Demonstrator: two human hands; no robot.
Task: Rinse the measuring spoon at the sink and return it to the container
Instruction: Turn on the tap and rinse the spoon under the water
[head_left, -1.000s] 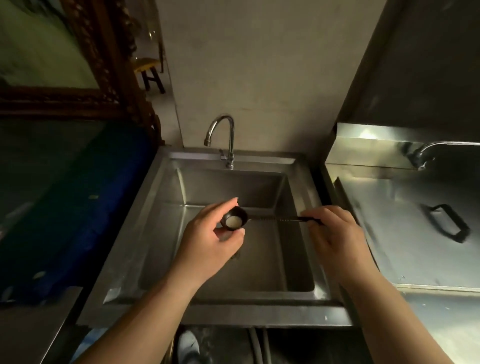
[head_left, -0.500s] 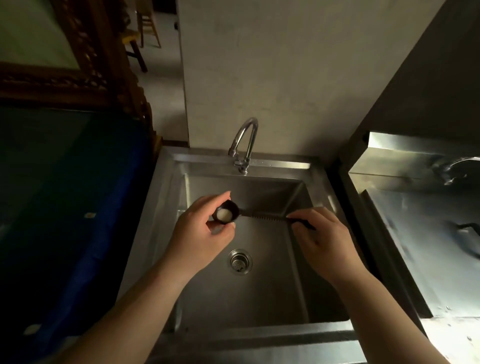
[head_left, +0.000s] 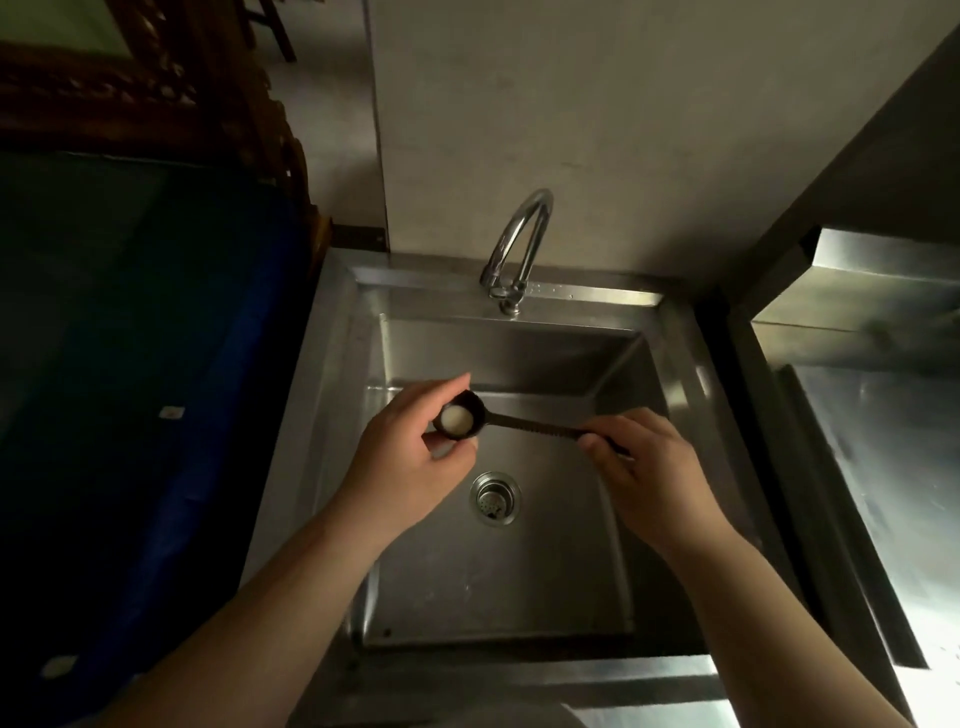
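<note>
A dark measuring spoon (head_left: 524, 423) with a long ribbed handle is held level over the steel sink (head_left: 332, 364). Its round bowl, on the left, holds something pale. My left hand (head_left: 410, 462) cups the bowl, thumb and fingers around its rim. My right hand (head_left: 649, 467) pinches the far end of the handle. The curved chrome tap (head_left: 519, 244) stands at the back of the sink; no water is seen running. The drain (head_left: 495, 497) lies below the spoon. No container is in view.
A dark blue surface (head_left: 156, 415) lies left of the sink. A second steel basin or counter (head_left: 883, 467) sits at the right. A plain wall rises behind the tap. Carved dark wood furniture (head_left: 156, 104) stands at the upper left.
The view has shifted right and closer, so the sink fills more of the frame and the drain shows. Both hands keep the same hold on the spoon.
</note>
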